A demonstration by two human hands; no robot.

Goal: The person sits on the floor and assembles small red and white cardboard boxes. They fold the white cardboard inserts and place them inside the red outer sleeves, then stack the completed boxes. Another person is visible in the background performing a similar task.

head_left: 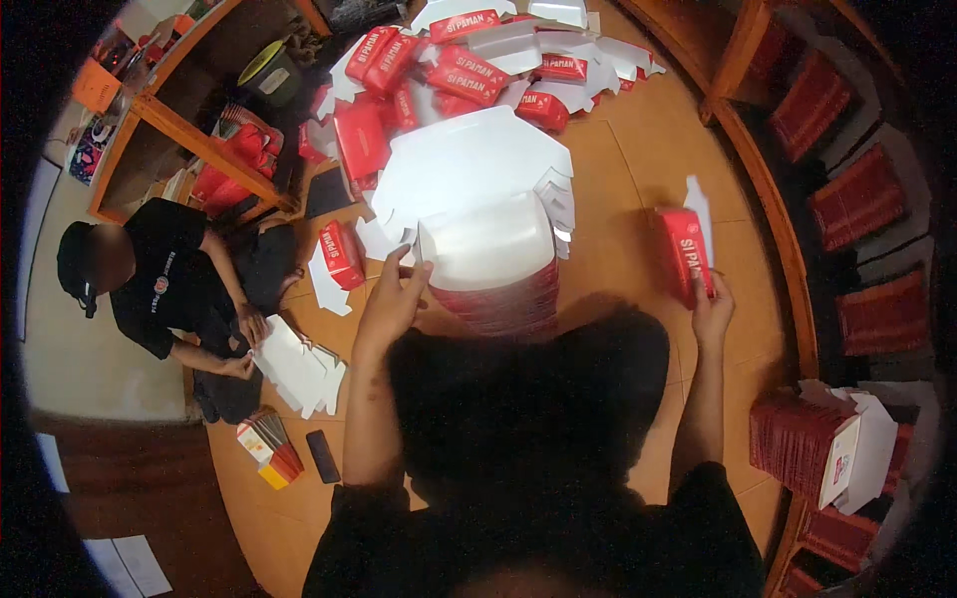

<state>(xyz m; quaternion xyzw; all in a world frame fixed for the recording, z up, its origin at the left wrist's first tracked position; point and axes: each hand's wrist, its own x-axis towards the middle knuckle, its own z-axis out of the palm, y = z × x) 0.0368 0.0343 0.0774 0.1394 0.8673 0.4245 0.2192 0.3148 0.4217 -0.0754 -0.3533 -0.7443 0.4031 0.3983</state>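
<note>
Orange-tiled floor (623, 179); left hand (399, 292) touches nested white-and-red cardboard stack (490, 261), grip unclear; right hand (712, 311) pinches boxy red-and-white cardboard carton (684, 249).

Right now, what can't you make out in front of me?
Head view:
- Bottom of the box stack by your left hand: hidden by your lap.
- Far side of the red box in your right hand: turned away from the camera.
- Lower boxes in the heap: covered by others.
- Outer end of the right-hand shelf: lost in the lens's dark rim.
</note>
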